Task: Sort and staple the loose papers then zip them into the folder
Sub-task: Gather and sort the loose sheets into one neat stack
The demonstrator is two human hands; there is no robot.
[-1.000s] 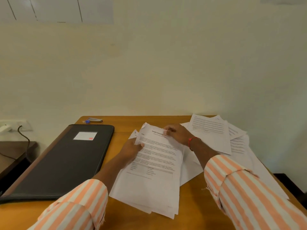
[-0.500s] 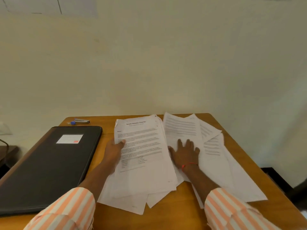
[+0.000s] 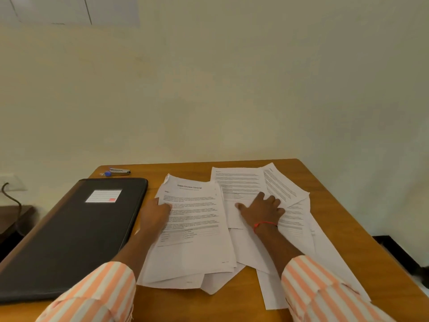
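Sorting is barely begun: left hand point(image 3: 155, 211) and right hand point(image 3: 262, 211), each grip spread flat, press loose papers point(image 3: 195, 228); stapler point(image 3: 119, 171) untouched, folder point(image 3: 69, 233) zipped shut.

Your bare hands, left point(image 3: 156, 211) and right point(image 3: 262, 211), rest on thin white printed paper sheets point(image 3: 197, 228), matt and lightly creased, spread over the smooth, softly sheened orange-brown wooden desk point(image 3: 348, 217). Beside them lies the flat black zip folder point(image 3: 69, 240), a matt, faintly grained leather-like cover bearing a white paper label point(image 3: 103, 196). Behind it sits the small shiny metal stapler point(image 3: 118, 171) with its blue plastic end. Your orange-and-white striped cloth sleeves point(image 3: 325, 291) look soft and woven.
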